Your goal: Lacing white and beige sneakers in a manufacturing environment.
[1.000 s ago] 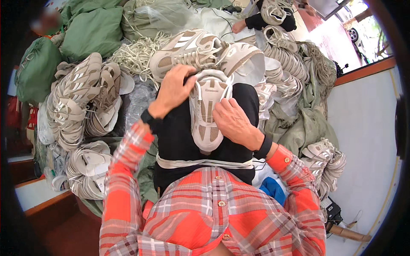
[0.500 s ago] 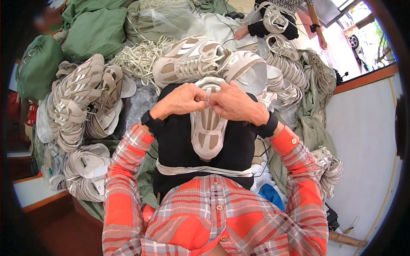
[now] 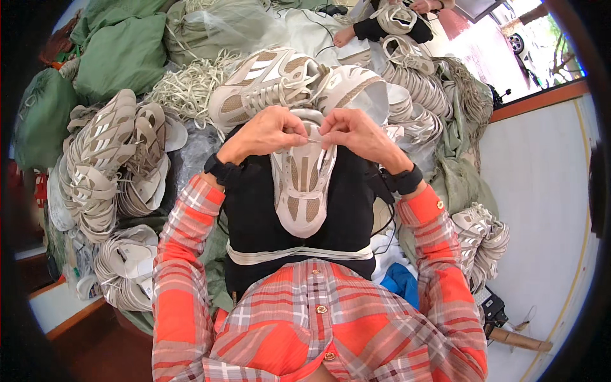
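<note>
A beige and white sneaker upper (image 3: 304, 207) with tan mesh lies on my black-covered lap, its toe toward me. Above its throat, my left hand (image 3: 275, 132) pinches one part of a thin pale shoelace (image 3: 312, 141) between thumb and fingers. My right hand (image 3: 360, 135) pinches the same lace a short way off, so it runs taut between the two sets of fingertips. Part of the upper's collar is hidden behind my hands. Just beyond them lies a laced sneaker upper (image 3: 270, 86) on its side, with another pale upper (image 3: 353, 89) against it.
Stacked uppers (image 3: 102, 165) stand at the left, more stacked uppers (image 3: 417, 95) at the far right. A heap of loose laces (image 3: 191, 89) lies beyond my left hand, near green sacks (image 3: 124, 54). Another person's foot (image 3: 344, 36) shows at the back. A white panel (image 3: 534, 191) borders the right.
My hands have drawn slightly apart, so the shoelace between them now shows. The view has shifted a little. The other person's hand at the back has moved in toward the uppers there.
</note>
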